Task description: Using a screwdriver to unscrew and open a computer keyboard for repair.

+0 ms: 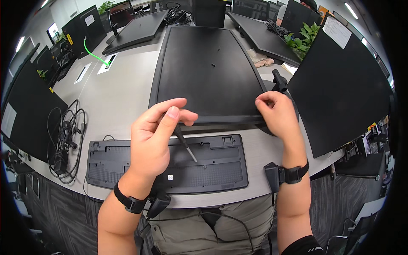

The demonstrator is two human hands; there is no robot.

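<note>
My left hand is closed around the dark handle of a screwdriver. Its metal shaft points down and right over a black keyboard, which lies underside up at the table's near edge. Over the near right corner of a flat-lying black monitor, my right hand is closed in a pinch; what its fingertips hold, if anything, cannot be made out. A small dark screw rests on the monitor's surface, and a smaller dark piece lies farther up.
Tangled black cables lie at the left. An upright black monitor stands close on the right, near a black stand. Farther back are two flat monitors, a cable bundle and a green cable. Someone sits at the back right.
</note>
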